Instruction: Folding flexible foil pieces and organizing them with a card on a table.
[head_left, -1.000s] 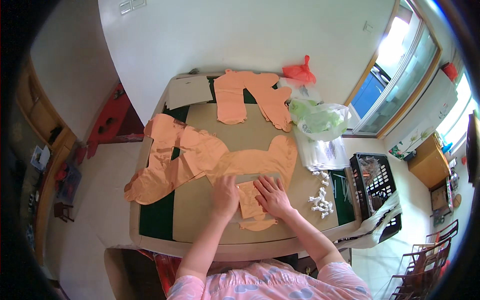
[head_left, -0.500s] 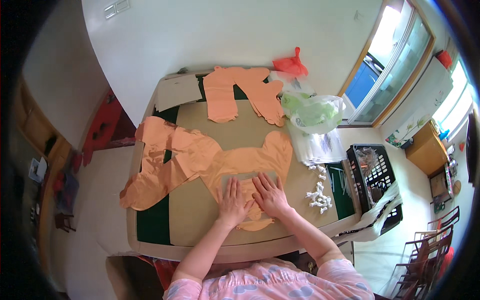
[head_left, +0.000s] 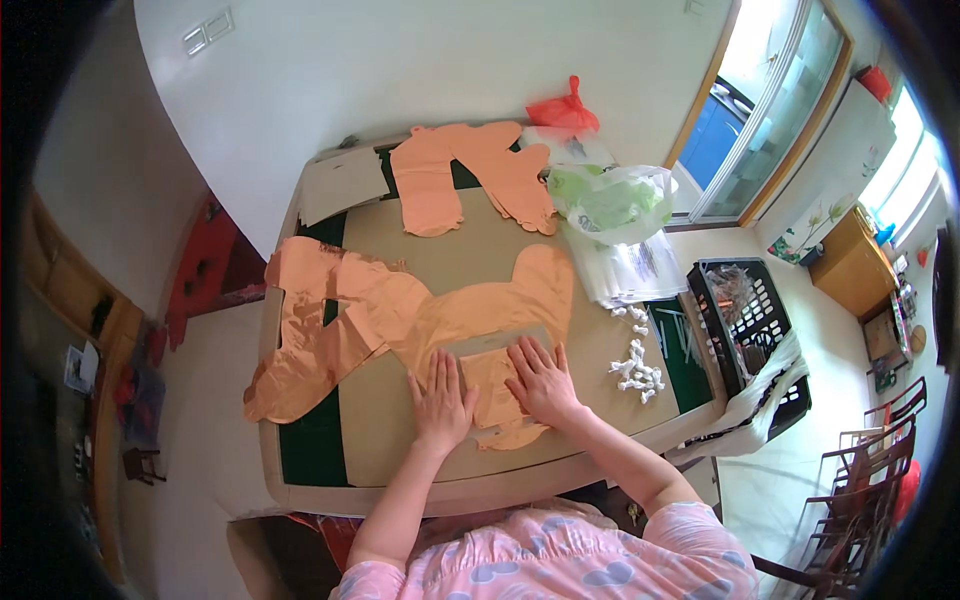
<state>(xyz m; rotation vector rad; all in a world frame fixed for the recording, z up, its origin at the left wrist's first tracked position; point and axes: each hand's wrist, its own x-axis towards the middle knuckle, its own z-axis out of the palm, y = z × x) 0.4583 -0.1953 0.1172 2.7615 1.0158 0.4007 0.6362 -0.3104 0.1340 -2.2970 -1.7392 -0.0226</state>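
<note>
Orange foil piece (head_left: 490, 388), folded into a small rectangle, lies on a thin grey sheet (head_left: 505, 341) near the close edge of the table (head_left: 345, 497), with a tan board (head_left: 380, 425) beneath. From where I stand, the person's left hand (head_left: 442, 402) rests palm down along the folded foil's left edge, its fingers flat and nearly together; the right hand (head_left: 541, 380) lies flat over its right edge, fingers a little spread. Just beyond the folded piece stretches a broad orange foil shape (head_left: 490, 303), and to its left lies crinkled foil (head_left: 300, 370). Right of it sit white knotted bundles (head_left: 640, 378); past those, a black plastic crate (head_left: 709, 305). Beyond it to the right are stacked clear bags (head_left: 630, 270) and a green-and-white plastic bag (head_left: 610, 205); well beyond it, more flat orange foil (head_left: 430, 190) and a knotted red bag (head_left: 565, 110).
</note>
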